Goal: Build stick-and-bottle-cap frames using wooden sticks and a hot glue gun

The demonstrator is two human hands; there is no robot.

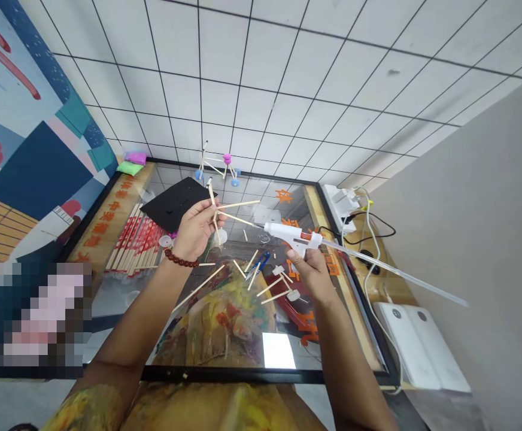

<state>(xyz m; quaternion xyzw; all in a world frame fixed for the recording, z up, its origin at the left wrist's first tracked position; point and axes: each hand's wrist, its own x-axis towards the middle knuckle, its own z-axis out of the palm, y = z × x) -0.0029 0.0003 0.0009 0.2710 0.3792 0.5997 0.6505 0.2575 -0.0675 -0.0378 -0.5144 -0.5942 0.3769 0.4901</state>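
Observation:
My left hand pinches a small frame of pale wooden sticks, with thin sticks spreading to the right. In my right hand is a white hot glue gun, its nozzle pointing left at the lower stick of the frame. Whether the tip touches that stick I cannot tell. A long translucent glue stick runs out of the gun's back. Under the hands, cut sticks and blue-handled cutters lie on the glass tabletop. Small stick pieces with white blobs lie near my right wrist.
A stick model with blue wheels stands at the table's back edge. Left are a black sheet, red-and-white wrapped chopsticks and a green packet. Right are a white power strip, cables and a white box.

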